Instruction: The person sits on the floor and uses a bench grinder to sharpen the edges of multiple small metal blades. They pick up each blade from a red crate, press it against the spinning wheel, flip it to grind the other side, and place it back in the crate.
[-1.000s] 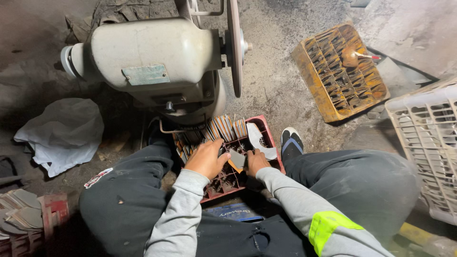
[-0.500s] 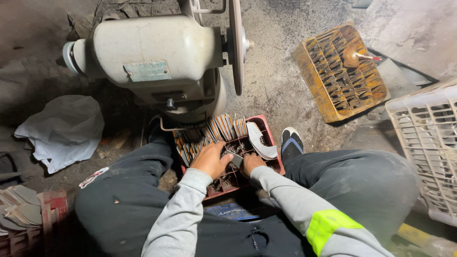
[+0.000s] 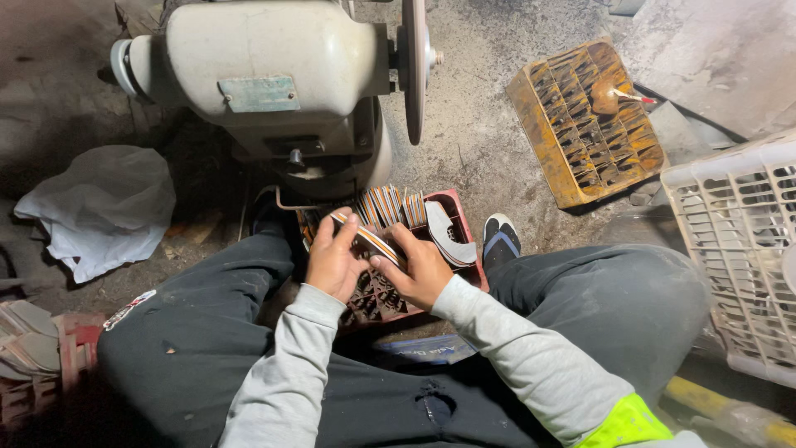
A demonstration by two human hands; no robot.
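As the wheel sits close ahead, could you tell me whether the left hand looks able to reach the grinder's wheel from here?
Probably yes: nothing stands between the left hand and the grinding wheel, though both hands hold a bundle of flat pieces.

We see the grinder (image 3: 274, 83) in smooth, dull painted metal. Right of it lies a rusty, rough metal grate (image 3: 584, 124); left of it, a crumpled matt cloth (image 3: 104, 207). Below it sits a worn red plastic crate (image 3: 452, 203) of thin, matt curved pieces (image 3: 369, 241). The concrete floor (image 3: 481, 108) looks gritty.
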